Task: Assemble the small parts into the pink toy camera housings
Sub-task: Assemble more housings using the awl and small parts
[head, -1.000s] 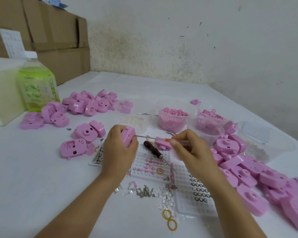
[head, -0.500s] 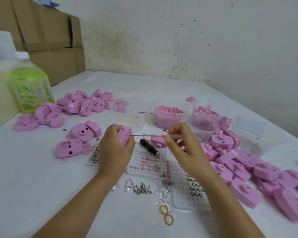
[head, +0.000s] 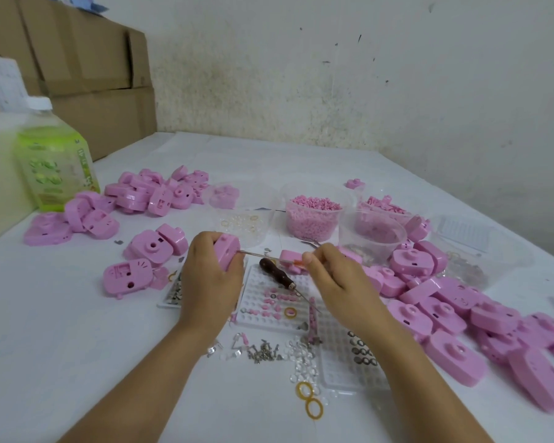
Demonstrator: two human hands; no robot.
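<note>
Pink housings [head: 410, 313], green-labelled bottle [head: 56, 167], brown boxes [head: 87, 59], white table [head: 61, 330]

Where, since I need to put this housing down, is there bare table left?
Bare table lies near left, bordered by the left hand and the nearest loose housing. Another patch lies behind the tubs, toward the wall. Crowded: the grid tray beside the right hand, and the housing pile on the right.

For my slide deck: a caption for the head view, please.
Left hand grips a pink housing while the right hand holds a thin metal tool against its side.
</note>
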